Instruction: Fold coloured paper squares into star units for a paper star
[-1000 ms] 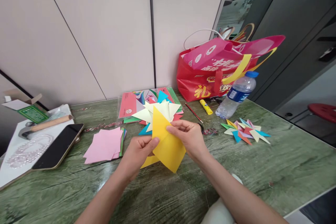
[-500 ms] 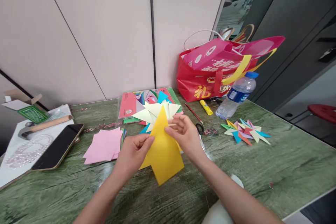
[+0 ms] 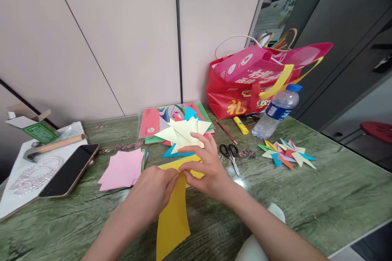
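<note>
A folded sheet of yellow paper (image 3: 173,220) hangs from both my hands over the near part of the table. My left hand (image 3: 154,189) pinches its upper end between thumb and fingers. From the other side my right hand (image 3: 203,167) grips the same end with thumb and forefinger, its other fingers spread. Behind my hands, more yellow paper (image 3: 196,158) lies on the table. Just beyond it are folded cream paper pieces (image 3: 183,132) with blue and red points. Black-handled scissors (image 3: 231,156) lie to the right of my right hand.
Pink paper squares (image 3: 121,169) lie left of my hands, near a phone (image 3: 69,171) and a hammer (image 3: 58,144). At right are a folded paper star (image 3: 286,153), a water bottle (image 3: 277,110), a glue stick (image 3: 241,125) and a red bag (image 3: 232,89).
My hands have lowered the yellow paper and tipped its pointed end down between my fingers. It now hangs closer to me, and the scissors and yellow paper behind show more.
</note>
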{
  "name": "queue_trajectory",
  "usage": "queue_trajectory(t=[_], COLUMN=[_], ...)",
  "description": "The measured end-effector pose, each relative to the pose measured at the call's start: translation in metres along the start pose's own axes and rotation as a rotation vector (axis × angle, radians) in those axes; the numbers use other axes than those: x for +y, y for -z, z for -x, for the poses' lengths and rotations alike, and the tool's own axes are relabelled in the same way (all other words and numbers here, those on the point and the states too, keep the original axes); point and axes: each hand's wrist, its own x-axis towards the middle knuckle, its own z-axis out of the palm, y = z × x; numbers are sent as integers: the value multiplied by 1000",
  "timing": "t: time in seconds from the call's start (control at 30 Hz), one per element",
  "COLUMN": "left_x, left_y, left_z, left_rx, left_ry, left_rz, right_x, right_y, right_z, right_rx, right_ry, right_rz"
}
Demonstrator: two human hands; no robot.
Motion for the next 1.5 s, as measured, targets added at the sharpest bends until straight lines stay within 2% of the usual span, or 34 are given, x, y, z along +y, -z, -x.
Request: queue_trajectory(t=[0.17,0.3,0.4,0.5,0.63,0.73,0.8,0.9,1.0,1.1,1.17,1.27,1.37,1.43,1.5], left_x=[-10,-20,-30,-37,-39,-39,-40,-43,-42,-39,-37,-38,-42,-47,-54], left_y=[12,23,26,23,16,13,13,11,10,8,9,10,15,19,25], left_z=[0,-1,-4,-9,-18,-22,-23,-24,-24,-25,-24,-22,-15,-10,-6], left_rx=[-43,-67,-56,83,327,466,532,587,600,560,486,265,14,-90,-123], left_ry=[-4,27,117,263,395,406,412,405,389,378,359,291,215,178,140], left_rz=[25,231,421,749,1117,1224,1244,1281,1331,1353,1367,1380,1324,1248,1191], right_x=[21,41,51,49,31,19,15,11,8,8,9,14,19,23,25], right_y=[5,6,5,2,-5,-7,-5,0,0,-4,-7,-9,-7,-4,-2], right_z=[0,2,3,3,5,6,5,3,0,0,-1,-1,-2,-3,-3], right_rx=[47,66,147,175,10,-121,-184,-275,-266,-165,-62,112,231,266,262], right_ry=[-77,-131,-214,-303,-371,-343,-290,-217,-258,-378,-495,-693,-818,-847,-859], right_rz=[25,12,-32,-154,-454,-652,-663,-645,-702,-753,-785,-891,-1022,-1089,-1146])
